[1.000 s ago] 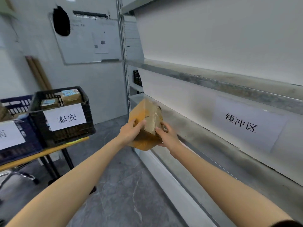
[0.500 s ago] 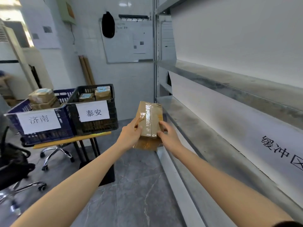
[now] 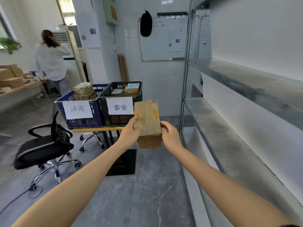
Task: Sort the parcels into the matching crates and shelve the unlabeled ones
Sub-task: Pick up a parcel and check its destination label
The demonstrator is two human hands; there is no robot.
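left hand [image 3: 131, 133] and right hand [image 3: 169, 135] grip brown taped cardboard parcel [image 3: 148, 119] by its sides; check every face for labels before binning.

济南: blue crate [image 3: 85, 123] (泰安: blk crate [image 3: 118, 120])

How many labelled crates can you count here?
2. The blue crate stands left on the small table; the black crate sits beside it, right. Others may lie outside view.
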